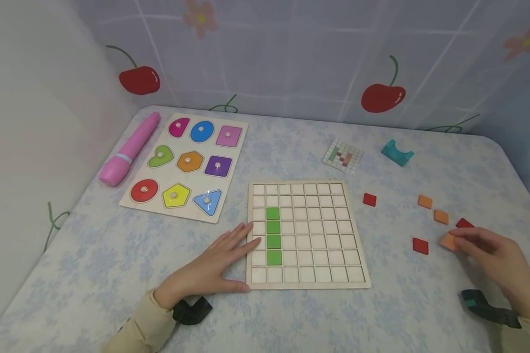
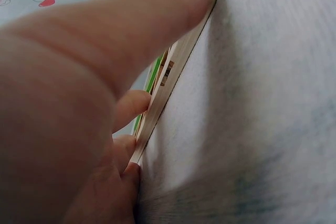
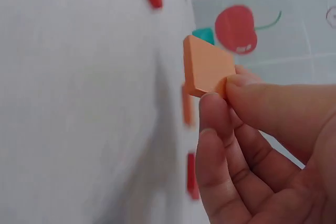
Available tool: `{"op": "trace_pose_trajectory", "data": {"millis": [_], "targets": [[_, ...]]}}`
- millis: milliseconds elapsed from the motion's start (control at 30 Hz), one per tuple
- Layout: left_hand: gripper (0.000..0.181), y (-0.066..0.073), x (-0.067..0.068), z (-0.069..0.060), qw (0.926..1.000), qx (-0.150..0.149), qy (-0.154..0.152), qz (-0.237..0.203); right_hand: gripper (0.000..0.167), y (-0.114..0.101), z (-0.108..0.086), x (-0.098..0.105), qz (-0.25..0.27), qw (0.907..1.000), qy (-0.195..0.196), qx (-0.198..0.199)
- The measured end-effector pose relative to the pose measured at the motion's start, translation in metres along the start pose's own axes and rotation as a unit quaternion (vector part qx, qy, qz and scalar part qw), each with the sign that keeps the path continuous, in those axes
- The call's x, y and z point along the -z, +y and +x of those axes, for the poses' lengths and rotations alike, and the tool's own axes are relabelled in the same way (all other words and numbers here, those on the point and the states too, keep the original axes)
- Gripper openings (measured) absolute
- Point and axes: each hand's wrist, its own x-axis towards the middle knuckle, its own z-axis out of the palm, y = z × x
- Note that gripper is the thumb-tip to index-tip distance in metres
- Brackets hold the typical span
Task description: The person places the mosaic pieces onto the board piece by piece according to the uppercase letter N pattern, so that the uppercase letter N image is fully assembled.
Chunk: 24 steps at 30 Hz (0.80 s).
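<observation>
A wooden grid board (image 1: 308, 285) lies flat at the middle of the table, with a column of several green square tiles (image 1: 274, 241) in its second column from the left. My left hand (image 1: 212, 267) touches the board's left edge, fingers spread and fairly straight. In the left wrist view the thumb (image 2: 157, 17) lies along the board's side (image 2: 173, 72). At the right, my right hand (image 1: 496, 252) pinches an orange square tile (image 3: 210, 66) between thumb and fingers, raised off the table. Around that hand lie red tiles (image 1: 420, 246) and two orange tiles (image 1: 441, 216).
A small printed pattern card (image 1: 343, 157) and a teal notched block (image 1: 396, 153) lie behind the board. To the left are a shape puzzle with knobbed pieces (image 1: 183, 162) and a pink wand-like stick (image 1: 130, 149). One red tile (image 1: 369, 199) sits near the board's right side.
</observation>
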Motion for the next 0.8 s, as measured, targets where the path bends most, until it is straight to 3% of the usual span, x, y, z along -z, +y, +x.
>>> {"op": "trace_pose_trajectory", "data": {"millis": [100,200,333,467,567,700,800], "targets": [[0.089,0.000,0.000,0.001,1.0000,0.000,0.000,0.002,0.029,-0.023,0.001,0.003,0.021,0.9993,0.011,0.030],[0.089,0.000,0.001,0.001,1.0000,-0.001,0.001,0.005,0.024,-0.056,0.000,0.006,0.077,0.9950,0.007,0.063],[0.089,-0.001,0.001,0.001,1.0000,-0.004,0.004,0.005,0.024,-0.100,0.000,-0.002,0.130,0.9874,-0.033,0.085],[0.089,-0.001,0.001,0.001,1.0000,-0.005,0.006,0.001,0.021,-0.136,0.004,-0.027,0.157,0.9770,-0.070,0.126],[0.089,-0.001,0.001,0.001,1.0000,-0.005,0.006,-0.001,0.019,-0.158,0.008,-0.047,0.206,0.9606,-0.106,0.154],[0.089,0.000,0.000,0.000,1.0000,-0.004,0.005,-0.003,0.019,-0.180,0.010,-0.071,0.253,0.9410,-0.169,0.147],[0.089,0.000,0.000,0.000,1.0000,-0.004,0.004,-0.003,0.018,-0.188,0.009,-0.085,0.250,0.9388,-0.195,0.133]]}}
